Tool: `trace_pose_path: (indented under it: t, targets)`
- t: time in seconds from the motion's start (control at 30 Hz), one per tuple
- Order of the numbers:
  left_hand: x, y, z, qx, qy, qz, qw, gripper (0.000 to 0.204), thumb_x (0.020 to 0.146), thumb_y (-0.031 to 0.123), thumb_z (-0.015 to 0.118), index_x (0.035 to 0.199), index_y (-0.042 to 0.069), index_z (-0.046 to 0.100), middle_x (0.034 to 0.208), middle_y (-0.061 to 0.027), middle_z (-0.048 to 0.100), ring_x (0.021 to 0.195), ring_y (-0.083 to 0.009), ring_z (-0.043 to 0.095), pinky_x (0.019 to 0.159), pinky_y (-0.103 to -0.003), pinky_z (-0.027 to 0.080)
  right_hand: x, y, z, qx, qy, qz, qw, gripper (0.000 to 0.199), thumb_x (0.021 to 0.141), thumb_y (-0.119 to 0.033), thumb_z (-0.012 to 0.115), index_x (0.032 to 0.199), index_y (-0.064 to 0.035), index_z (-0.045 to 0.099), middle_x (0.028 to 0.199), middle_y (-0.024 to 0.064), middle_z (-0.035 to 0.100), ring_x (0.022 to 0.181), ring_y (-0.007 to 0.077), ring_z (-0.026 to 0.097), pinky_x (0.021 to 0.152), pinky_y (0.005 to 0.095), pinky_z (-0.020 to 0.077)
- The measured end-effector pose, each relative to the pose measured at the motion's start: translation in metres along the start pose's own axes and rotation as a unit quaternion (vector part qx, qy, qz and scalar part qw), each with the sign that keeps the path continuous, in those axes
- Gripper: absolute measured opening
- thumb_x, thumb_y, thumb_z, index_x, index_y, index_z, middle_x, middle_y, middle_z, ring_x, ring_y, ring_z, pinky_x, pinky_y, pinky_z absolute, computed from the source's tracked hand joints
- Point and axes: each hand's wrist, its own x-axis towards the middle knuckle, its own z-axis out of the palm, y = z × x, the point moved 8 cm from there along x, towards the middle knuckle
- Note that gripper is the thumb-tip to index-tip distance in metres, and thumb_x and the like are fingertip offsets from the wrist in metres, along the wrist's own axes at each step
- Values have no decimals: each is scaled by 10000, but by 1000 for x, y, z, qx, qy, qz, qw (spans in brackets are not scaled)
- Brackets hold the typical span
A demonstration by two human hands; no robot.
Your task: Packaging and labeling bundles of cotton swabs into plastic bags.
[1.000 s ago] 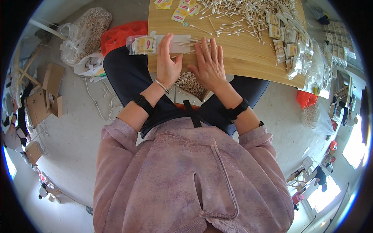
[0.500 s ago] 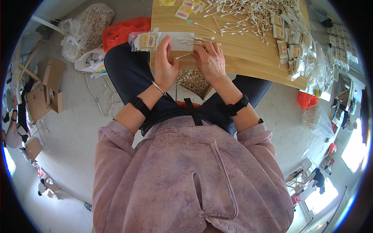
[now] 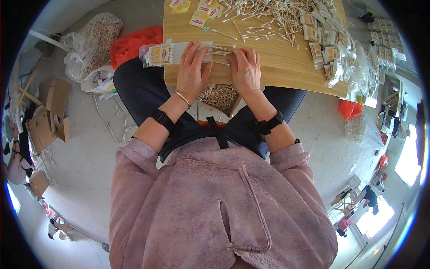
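Note:
My left hand [image 3: 192, 71] lies palm down with its fingers stretched over a white card strip [image 3: 204, 45] at the table's near edge. Several cotton swabs [image 3: 219, 50] extend from the strip's right end towards my right hand [image 3: 246, 71]. Its bent fingers are at the swab tips, and a lone swab lies near its thumb. What is under both sets of fingertips is partly hidden. Left of the left hand, a clear packet of cotton swabs [image 3: 160, 54] with a yellow label overhangs the table's left edge.
A heap of loose swabs [image 3: 286, 13] covers the far table. Filled swab packets [image 3: 329, 49] pile up at the right, and yellow cards [image 3: 198, 19] lie at the far left. Below the table edge sits a box of swabs [image 3: 221, 96]. A red bag [image 3: 134, 42] stands beside my left leg.
The whole view has shifted slightly, moving the table left in the picture. My left fingers have flattened further across the white strip, while the right hand stays by the swab ends.

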Motion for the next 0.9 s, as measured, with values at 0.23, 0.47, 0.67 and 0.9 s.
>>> trace_pose_path:
  t: [0.23,0.47,0.67,0.9]
  targets:
    - [2,-6,-2,-60,22,-25,998,588,795,86,659,1316,-9,401,1327,-209,452,1271,-386,392,1054,-438,335,21,-9,17,-23,-53,-72,996,105,755,-108,669,846,-108,617,927,65,523,899,283,515,758,386,448]
    - [0,-5,-5,-35,47,-19,998,665,749,36,677,1333,-9,361,1328,-210,429,1271,-399,373,1057,-460,329,11,-12,3,-32,-56,-77,995,83,735,-87,638,810,-101,605,856,58,527,852,270,527,727,390,454]
    - [2,-2,-4,-28,34,-15,999,707,764,90,698,1365,0,336,1370,-223,398,1283,-387,373,1071,-442,323,0,-15,12,1,-58,-92,994,217,714,-53,638,923,-111,645,916,55,551,883,273,522,767,385,449]
    - [14,-5,-9,8,27,-24,999,807,736,119,726,1400,-3,284,1396,-233,363,1320,-392,314,1099,-456,270,4,3,-2,-33,29,5,999,259,756,-67,643,1009,-120,653,1001,63,551,946,293,509,829,415,422]
